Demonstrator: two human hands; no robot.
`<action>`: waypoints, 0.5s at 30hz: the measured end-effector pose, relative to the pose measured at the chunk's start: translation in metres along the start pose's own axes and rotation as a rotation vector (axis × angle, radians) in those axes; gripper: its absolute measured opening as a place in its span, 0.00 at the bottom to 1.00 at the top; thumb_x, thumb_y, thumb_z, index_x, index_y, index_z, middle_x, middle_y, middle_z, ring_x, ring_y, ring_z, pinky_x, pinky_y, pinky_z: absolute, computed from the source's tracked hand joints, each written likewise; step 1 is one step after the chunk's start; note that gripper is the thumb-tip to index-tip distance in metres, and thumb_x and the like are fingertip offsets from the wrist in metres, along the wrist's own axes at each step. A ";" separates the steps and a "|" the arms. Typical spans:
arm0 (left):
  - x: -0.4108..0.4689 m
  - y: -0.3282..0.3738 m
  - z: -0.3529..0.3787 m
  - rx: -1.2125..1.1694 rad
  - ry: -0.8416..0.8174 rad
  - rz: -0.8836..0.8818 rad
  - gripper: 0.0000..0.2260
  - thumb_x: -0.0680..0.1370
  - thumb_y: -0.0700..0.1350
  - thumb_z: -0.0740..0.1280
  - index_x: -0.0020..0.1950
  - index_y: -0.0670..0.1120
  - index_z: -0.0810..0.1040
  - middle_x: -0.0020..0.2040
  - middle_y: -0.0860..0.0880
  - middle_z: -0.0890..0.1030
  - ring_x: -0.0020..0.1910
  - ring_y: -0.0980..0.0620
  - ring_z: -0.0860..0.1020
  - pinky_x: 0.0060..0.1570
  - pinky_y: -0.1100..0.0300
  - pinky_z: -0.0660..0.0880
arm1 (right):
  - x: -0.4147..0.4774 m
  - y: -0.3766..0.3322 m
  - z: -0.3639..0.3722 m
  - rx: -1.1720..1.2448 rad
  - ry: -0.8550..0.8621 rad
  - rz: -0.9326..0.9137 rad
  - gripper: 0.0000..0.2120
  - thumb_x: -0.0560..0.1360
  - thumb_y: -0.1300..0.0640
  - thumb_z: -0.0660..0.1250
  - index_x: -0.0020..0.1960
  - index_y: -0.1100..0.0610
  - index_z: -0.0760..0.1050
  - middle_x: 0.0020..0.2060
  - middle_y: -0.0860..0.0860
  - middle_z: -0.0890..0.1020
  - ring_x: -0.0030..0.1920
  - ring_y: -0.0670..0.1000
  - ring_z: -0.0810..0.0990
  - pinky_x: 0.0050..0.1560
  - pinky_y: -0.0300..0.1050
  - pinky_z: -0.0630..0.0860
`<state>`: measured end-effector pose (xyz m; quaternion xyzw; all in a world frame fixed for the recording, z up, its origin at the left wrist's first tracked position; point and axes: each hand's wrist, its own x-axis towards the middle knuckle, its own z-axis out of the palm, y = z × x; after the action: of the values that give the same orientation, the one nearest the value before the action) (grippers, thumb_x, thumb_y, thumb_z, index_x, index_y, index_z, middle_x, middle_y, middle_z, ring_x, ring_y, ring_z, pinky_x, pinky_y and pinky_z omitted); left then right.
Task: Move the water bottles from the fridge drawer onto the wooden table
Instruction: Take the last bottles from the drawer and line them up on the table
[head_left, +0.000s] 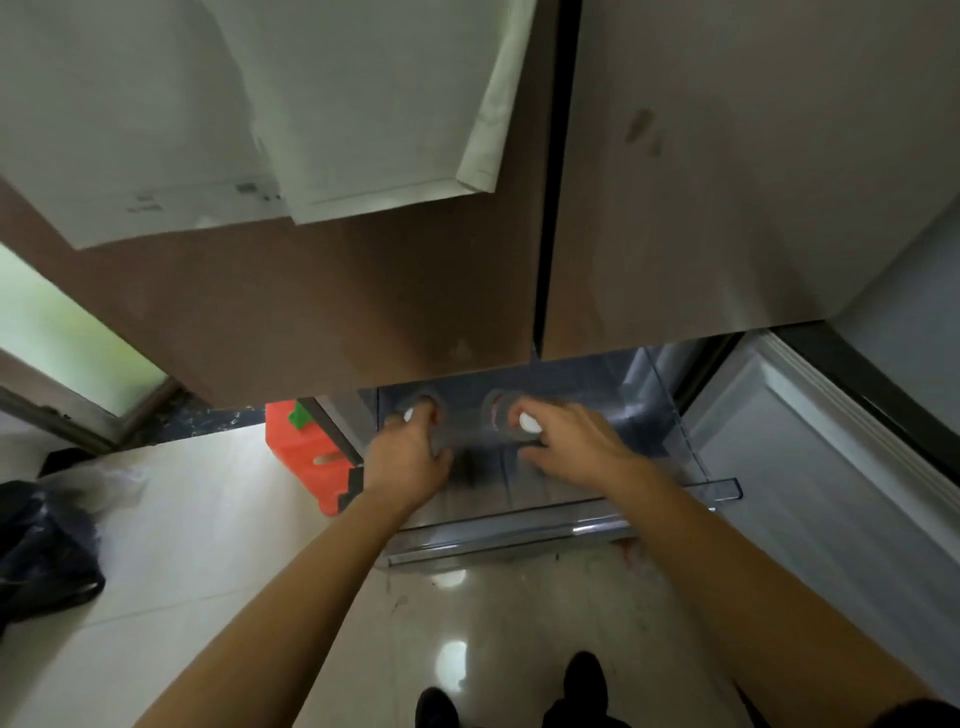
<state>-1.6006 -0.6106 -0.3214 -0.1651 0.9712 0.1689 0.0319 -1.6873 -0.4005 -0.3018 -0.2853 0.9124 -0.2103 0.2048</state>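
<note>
Reaching over the clear plastic fridge drawer (519, 535), the left hand (410, 460) curls round one clear white-capped water bottle (410, 414) and the right hand (576, 447) round the second water bottle (529, 422). Both stand upright inside, probably full, heavy and cold-slick, with thin walls, so grip firmly at the shoulder.

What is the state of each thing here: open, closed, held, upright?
Fridge drawer: pulled out.
Upper fridge doors: closed.
Lower door: swung open.
Left bottle: upright in drawer, capped, gripped by left hand.
Right bottle: upright in drawer, capped, gripped by right hand.
</note>
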 end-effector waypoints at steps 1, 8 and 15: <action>0.000 -0.002 -0.009 0.002 0.049 -0.002 0.20 0.76 0.51 0.69 0.64 0.46 0.70 0.54 0.37 0.78 0.50 0.34 0.79 0.46 0.49 0.75 | -0.002 -0.007 -0.006 0.034 0.043 0.021 0.11 0.77 0.47 0.68 0.58 0.41 0.71 0.52 0.50 0.82 0.51 0.55 0.80 0.49 0.50 0.78; -0.006 -0.015 -0.023 0.078 0.005 0.239 0.14 0.78 0.51 0.66 0.62 0.50 0.69 0.53 0.42 0.78 0.47 0.39 0.79 0.42 0.52 0.75 | -0.011 -0.023 -0.004 0.022 0.091 0.098 0.14 0.76 0.48 0.68 0.60 0.43 0.70 0.50 0.50 0.82 0.49 0.55 0.80 0.43 0.45 0.72; -0.017 -0.019 -0.015 0.246 0.104 0.385 0.26 0.77 0.58 0.66 0.73 0.55 0.64 0.55 0.46 0.81 0.51 0.43 0.79 0.41 0.52 0.78 | -0.022 -0.009 0.022 0.116 0.245 0.268 0.27 0.71 0.37 0.72 0.64 0.48 0.71 0.54 0.50 0.82 0.53 0.53 0.80 0.47 0.47 0.77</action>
<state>-1.5788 -0.6275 -0.3118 0.0196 0.9984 0.0436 -0.0310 -1.6556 -0.3998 -0.3098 -0.1212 0.9467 -0.2664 0.1347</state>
